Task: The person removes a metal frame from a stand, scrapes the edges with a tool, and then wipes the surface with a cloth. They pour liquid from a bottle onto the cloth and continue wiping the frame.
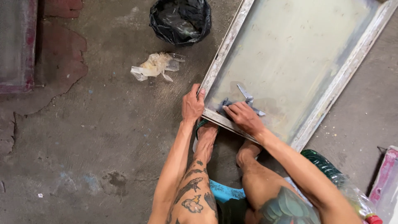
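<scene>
Grey rag (244,101) pressed flat under R hand (244,117) fingers; L hand (192,103) fingers clamp frame (215,68) corner.

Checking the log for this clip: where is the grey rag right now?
In the head view, the grey rag lies under the right hand on the framed screen, near the corner that the left hand grips.
</scene>
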